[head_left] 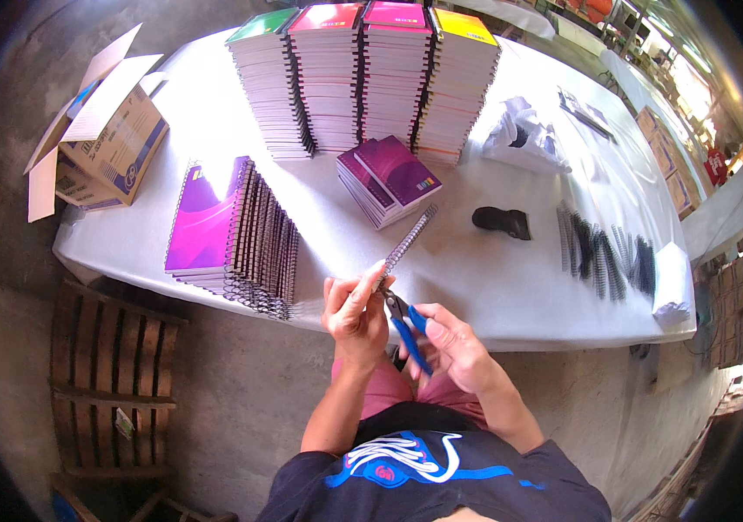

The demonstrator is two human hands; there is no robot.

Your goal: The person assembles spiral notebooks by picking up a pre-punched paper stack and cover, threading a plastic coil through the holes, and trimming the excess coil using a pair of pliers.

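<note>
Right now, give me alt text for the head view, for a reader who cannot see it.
Seen from above, a person's left hand holds a notebook spiral wire by its end while the right hand works blue-handled pliers at that end. Ahead, a white table carries tall notebook stacks, a leaning row of purple spiral notebooks, loose black coils and an open cardboard box.

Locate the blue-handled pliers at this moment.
In the head view, the blue-handled pliers are low and centre, held in the right hand, their tip at the spiral wire that the left hand holds.
</note>
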